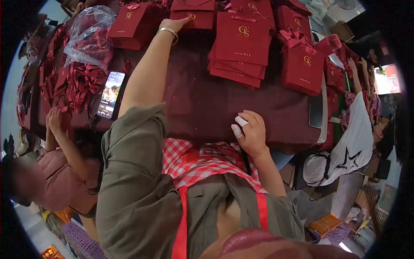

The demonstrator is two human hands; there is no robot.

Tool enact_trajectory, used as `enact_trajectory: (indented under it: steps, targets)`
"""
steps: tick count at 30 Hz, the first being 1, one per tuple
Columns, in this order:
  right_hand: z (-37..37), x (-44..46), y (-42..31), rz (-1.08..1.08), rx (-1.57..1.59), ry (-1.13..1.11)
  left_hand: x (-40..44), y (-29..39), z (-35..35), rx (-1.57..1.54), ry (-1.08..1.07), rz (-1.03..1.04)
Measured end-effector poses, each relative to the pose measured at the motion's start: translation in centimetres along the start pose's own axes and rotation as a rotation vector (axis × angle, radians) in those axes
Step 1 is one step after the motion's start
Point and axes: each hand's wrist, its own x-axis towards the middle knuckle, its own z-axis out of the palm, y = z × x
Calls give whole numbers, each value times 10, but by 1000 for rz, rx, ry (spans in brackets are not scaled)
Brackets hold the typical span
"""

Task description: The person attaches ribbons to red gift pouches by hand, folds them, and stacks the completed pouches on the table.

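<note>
My left hand (176,25) reaches to the far side of the table, a bangle on its wrist. Its thumb lies across the front of a red gift bag (200,21) with gold lettering; the other fingers are mostly hidden, and the hand appears closed on the bag's left edge. Near the table's front edge is my right hand (250,129), loosely curled and holding nothing, thumb and forefinger apart. White covers wrap two of its fingertips. Ahead of it lies a fanned stack of red gift bags (243,47) with ribbon handles.
More bag stacks stand at the left (131,26) and right (304,64). A lit phone (111,95), heaped red ribbons (82,88) and a clear plastic bag (89,36) lie on the dark tablecloth (189,103). A dark phone-like device (316,113) sits at right. A co-worker (64,172) sits left.
</note>
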Motion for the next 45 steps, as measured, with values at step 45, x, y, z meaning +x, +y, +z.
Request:
enact_trajectory:
  steps: [45]
  targets:
    - [-11, 98, 61, 633, 15, 144, -166, 92, -7, -362, -267, 102]
